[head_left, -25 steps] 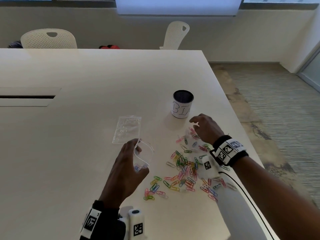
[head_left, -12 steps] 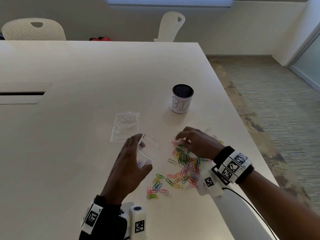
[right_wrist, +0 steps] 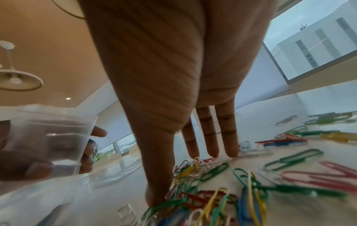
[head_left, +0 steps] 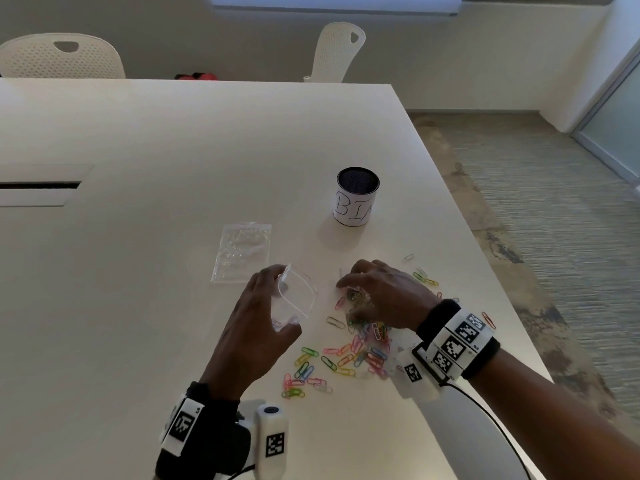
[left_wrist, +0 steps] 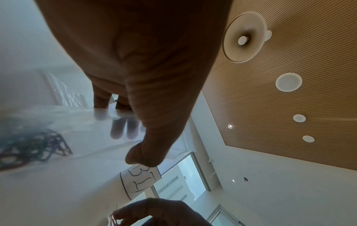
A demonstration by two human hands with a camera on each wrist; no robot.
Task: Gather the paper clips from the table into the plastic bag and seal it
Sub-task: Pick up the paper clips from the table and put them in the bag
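A pale meeting table. The left hand grips the plastic bag, mouth open toward the paper clips just to its right, where the right hand rests, fingers outstretched, raking them.

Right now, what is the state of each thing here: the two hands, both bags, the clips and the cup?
left hand: holds the plastic bag
plastic bag: mouth held open, unsealed, few clips inside
right hand: fingers straight, down on the paper clips
paper clips: mostly scattered on the table
second bag: lying flat, untouched
cup: upright
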